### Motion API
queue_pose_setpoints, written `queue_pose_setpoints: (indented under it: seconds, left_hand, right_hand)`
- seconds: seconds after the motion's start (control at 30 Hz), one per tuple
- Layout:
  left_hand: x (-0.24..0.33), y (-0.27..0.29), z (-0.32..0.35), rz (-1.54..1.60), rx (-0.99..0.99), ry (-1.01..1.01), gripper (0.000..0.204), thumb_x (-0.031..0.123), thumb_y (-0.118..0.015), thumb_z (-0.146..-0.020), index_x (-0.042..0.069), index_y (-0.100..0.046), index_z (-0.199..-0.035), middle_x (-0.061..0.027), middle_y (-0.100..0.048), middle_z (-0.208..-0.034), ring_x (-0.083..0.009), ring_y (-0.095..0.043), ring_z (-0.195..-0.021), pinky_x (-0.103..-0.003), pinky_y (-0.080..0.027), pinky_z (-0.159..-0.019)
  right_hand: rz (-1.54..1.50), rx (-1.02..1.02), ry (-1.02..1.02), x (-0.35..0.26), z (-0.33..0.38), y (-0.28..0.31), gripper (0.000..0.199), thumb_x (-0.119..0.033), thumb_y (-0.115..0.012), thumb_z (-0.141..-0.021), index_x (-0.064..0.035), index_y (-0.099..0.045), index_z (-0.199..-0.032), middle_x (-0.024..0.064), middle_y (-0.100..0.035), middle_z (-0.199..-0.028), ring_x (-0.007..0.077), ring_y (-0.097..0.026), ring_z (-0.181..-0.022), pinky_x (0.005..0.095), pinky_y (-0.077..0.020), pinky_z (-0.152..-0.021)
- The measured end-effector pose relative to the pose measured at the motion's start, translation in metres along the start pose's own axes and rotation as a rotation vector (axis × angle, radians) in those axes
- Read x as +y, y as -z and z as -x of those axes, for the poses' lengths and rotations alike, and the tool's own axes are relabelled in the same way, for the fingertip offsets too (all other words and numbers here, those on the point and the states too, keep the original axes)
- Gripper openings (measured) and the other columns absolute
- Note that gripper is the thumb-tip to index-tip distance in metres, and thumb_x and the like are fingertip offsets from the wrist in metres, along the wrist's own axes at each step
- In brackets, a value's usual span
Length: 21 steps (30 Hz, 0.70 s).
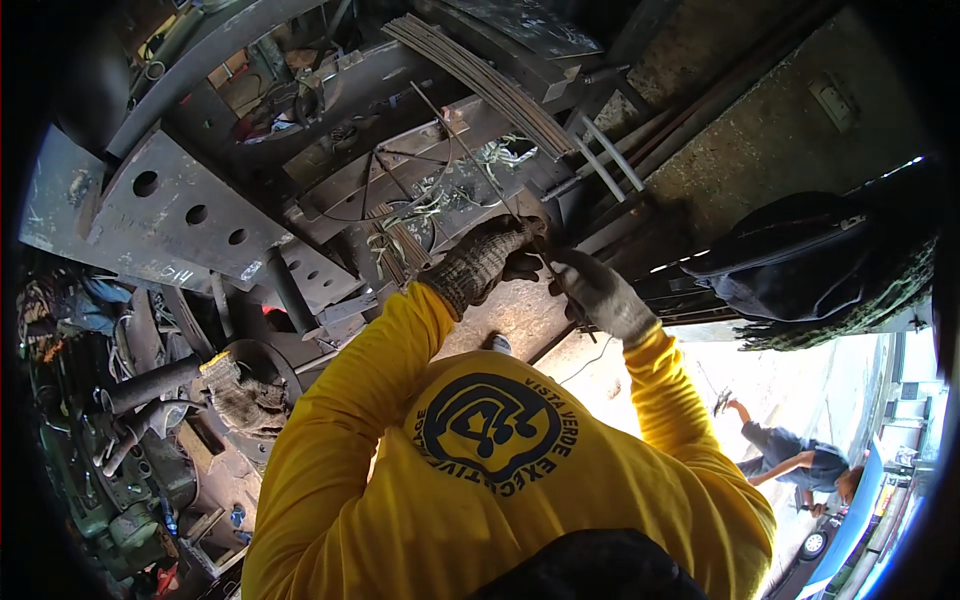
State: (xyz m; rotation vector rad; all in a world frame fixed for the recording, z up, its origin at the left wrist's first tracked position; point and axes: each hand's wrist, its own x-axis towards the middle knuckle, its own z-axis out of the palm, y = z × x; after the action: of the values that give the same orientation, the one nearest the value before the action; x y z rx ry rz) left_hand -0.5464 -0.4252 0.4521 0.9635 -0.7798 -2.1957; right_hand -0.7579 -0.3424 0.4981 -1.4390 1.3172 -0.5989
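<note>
Left arm (pixel 350 425) and right arm (pixel 672 395) both reach forward, elbows kinda bent. Gloved left grip (pixel 490 255) is curled up tight, gloved right grip (pixel 602 298) curls in just beside it.

Yellow shirt (pixel 575 512), six o'clock: dark printed lettering (pixel 569 432) arced around a round dark emblem (pixel 490 428). Holed steel plate (pixel 165 225), nine-to-ten o'clock: white handwritten characters (pixel 176 273).
</note>
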Motion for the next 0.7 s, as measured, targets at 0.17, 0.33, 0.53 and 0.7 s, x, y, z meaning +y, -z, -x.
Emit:
queue_pose_setpoints:
  seconds: [0.17, 0.33, 0.53, 0.7]
  left_hand:
    - [0.015, 0.010, 0.019, -0.161, -0.053, -0.102, 0.030, 0.027, -0.068, -0.099, 0.004, -0.065, -0.120, -0.0109, -0.071, -0.101, -0.0191, -0.071, -0.084, -0.036, -0.062, -0.073]
    - [0.061, 0.028, 0.063, -0.954, 0.178, -0.786, 0.025, 0.020, -0.067, -0.100, 0.004, -0.067, -0.119, -0.0112, -0.070, -0.114, -0.0207, -0.069, -0.097, -0.034, -0.057, -0.088]
    - [0.132, 0.116, 0.078, -1.486, 0.855, -1.018, 0.032, 0.026, -0.065, -0.099, 0.008, -0.066, -0.125, -0.0161, -0.072, -0.114, -0.0315, -0.069, -0.106, -0.039, -0.053, -0.095]
    - [0.138, 0.186, 0.072, -1.590, 1.031, -0.716, 0.038, 0.041, -0.063, -0.096, 0.013, -0.069, -0.121, -0.0170, -0.072, -0.111, -0.0344, -0.069, -0.105, -0.044, -0.053, -0.091]
  right_hand:
    - [0.053, -0.061, -0.180, -0.033, -0.023, -0.001, 0.041, -0.022, -0.052, -0.103, -0.0070, -0.060, -0.140, 0.0075, -0.068, -0.079, 0.0141, -0.063, -0.063, 0.0289, -0.0529, -0.061]
    - [0.216, 0.110, 0.029, 0.004, -0.025, -0.001, 0.037, -0.018, -0.056, -0.101, -0.0061, -0.064, -0.135, 0.0072, -0.069, -0.079, 0.0138, -0.064, -0.063, 0.0314, -0.0533, -0.061]
    - [0.179, 0.143, 0.033, -0.001, -0.022, -0.006, 0.036, -0.019, -0.058, -0.101, -0.0079, -0.064, -0.135, 0.0062, -0.066, -0.075, 0.0109, -0.063, -0.065, 0.0302, -0.0534, -0.062]
    - [0.137, 0.043, -0.125, -0.004, -0.027, -0.002, 0.036, -0.025, -0.057, -0.102, -0.0093, -0.065, -0.134, 0.0042, -0.064, -0.073, 0.0085, -0.060, -0.062, 0.0270, -0.0524, -0.061]
